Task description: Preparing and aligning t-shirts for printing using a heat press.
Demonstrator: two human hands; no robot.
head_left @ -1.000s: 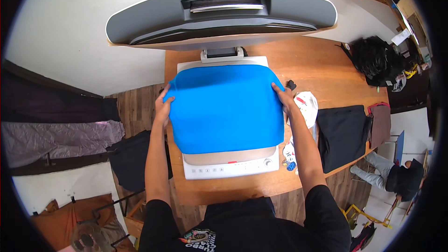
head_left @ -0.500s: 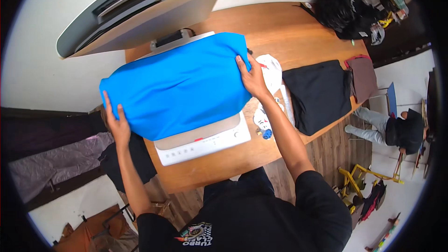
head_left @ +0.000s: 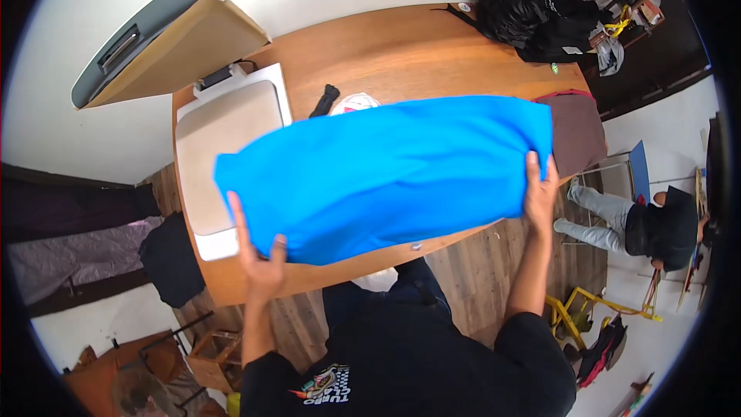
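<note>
A folded bright blue cloth (head_left: 386, 177) stretches between my two hands above the wooden table (head_left: 347, 46). My left hand (head_left: 262, 266) grips its near left corner, thumb and fingers apart along the edge. At its right end, my right hand (head_left: 540, 189) has the fabric pinched. The cloth's left end overlaps the beige plate (head_left: 224, 150) of a heat press, whose lid (head_left: 162, 50) is raised. Behind the cloth, part of a white piece of fabric (head_left: 355, 103) and a small black item (head_left: 327, 100) show. The blue cloth hides the table's middle.
A folded maroon garment (head_left: 571, 131) lies at the table's right end. Black bags (head_left: 532, 19) sit at the far right corner. Dark fabric (head_left: 174, 259) hangs left of the table. Another person (head_left: 656, 224) is at the right, near a yellow frame (head_left: 571, 316).
Both hands have carried the blue cloth right and nearer to me, off most of the press plate. The cloth now covers where the black garment lay. My view has shifted.
</note>
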